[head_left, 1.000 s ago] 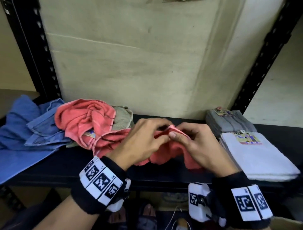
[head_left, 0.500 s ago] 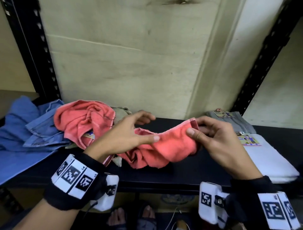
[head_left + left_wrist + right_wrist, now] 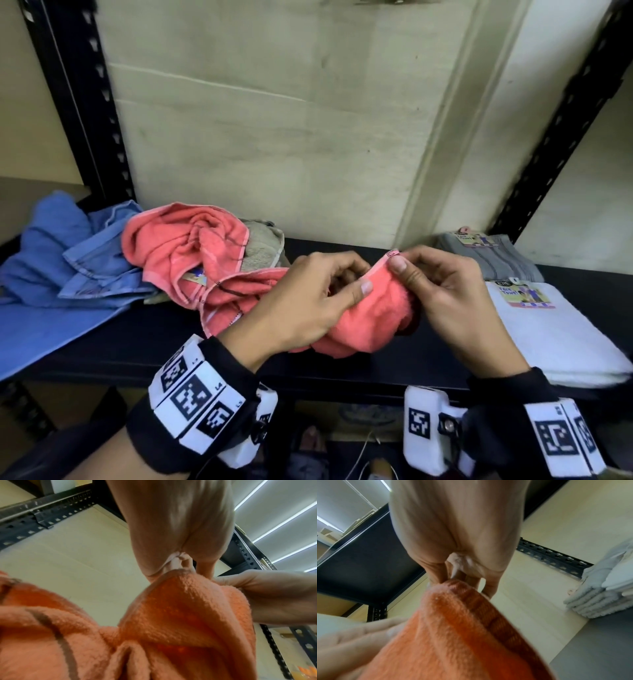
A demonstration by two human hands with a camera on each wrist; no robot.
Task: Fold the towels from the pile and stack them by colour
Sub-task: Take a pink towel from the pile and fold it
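Observation:
A coral towel (image 3: 373, 315) hangs bunched over the black shelf (image 3: 154, 342) between my two hands. My right hand (image 3: 399, 262) pinches its top edge near a corner between thumb and fingers. Close beside it, my left hand (image 3: 356, 279) grips the same edge. In the left wrist view the coral towel (image 3: 171, 615) fills the lower half under my left hand (image 3: 181, 563). The right wrist view shows the coral towel (image 3: 462, 622) pinched by my right hand (image 3: 453, 577). A second coral towel (image 3: 185, 246) lies crumpled in the pile at left.
Blue cloth (image 3: 51, 281) spreads over the shelf's left end, with a beige towel (image 3: 263, 246) behind the coral heap. At right lie a folded white towel stack (image 3: 555, 335) and a folded grey stack (image 3: 493, 253). Black rack posts (image 3: 78, 102) flank the wall.
My hands, spread apart half a second ago with the towel stretched between them, have come back together. The left hand has slid along the top edge toward the right.

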